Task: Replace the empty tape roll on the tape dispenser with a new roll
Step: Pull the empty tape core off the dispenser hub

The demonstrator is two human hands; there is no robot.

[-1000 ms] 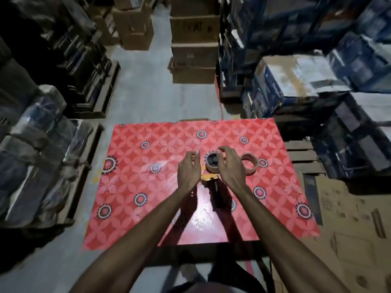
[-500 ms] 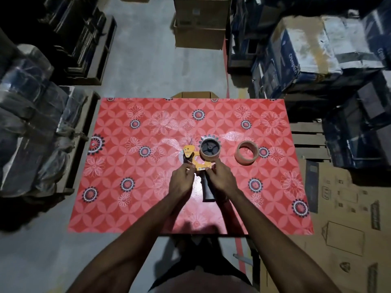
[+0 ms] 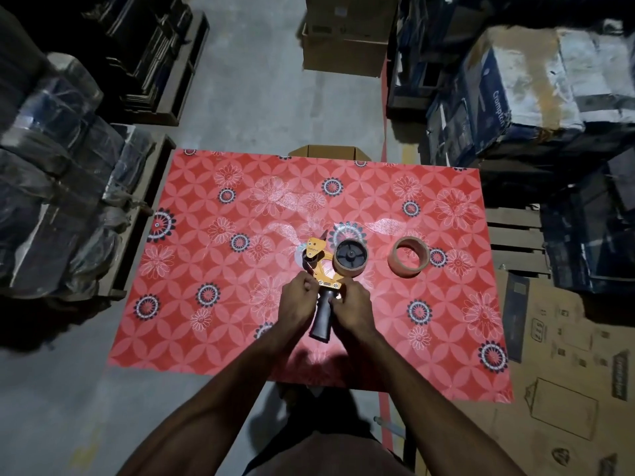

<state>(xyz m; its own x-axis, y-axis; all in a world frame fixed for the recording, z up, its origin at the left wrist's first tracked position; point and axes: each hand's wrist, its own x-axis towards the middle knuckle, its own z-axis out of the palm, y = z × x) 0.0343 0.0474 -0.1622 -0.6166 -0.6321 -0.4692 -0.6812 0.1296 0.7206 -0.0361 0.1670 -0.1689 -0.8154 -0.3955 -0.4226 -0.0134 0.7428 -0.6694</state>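
Note:
An orange tape dispenser [image 3: 322, 266] with a black handle [image 3: 322, 316] lies flat on the red patterned table [image 3: 213, 304]. Its black hub [image 3: 351, 257] carries a thin brown core. A separate brown tape roll [image 3: 409, 256] lies flat to the right of the hub, apart from it. My left hand [image 3: 297, 304] rests on the left side of the dispenser where frame meets handle, fingers curled. My right hand [image 3: 354, 309] presses against the right side of the same spot. Both hands touch the dispenser; how firmly they grip is unclear.
Wrapped bundles on a pallet [image 3: 58, 207] flank the table's left edge. Blue cartons [image 3: 536, 91] and a wooden pallet [image 3: 515, 242] stand at the right. Flattened cardboard [image 3: 567, 372] lies at the lower right. Brown boxes [image 3: 347, 39] sit beyond the table on the concrete floor.
A second ago both hands were up at the hub and roll. They have drawn back toward me and now sit on either side of the handle base. The head camera tilted down.

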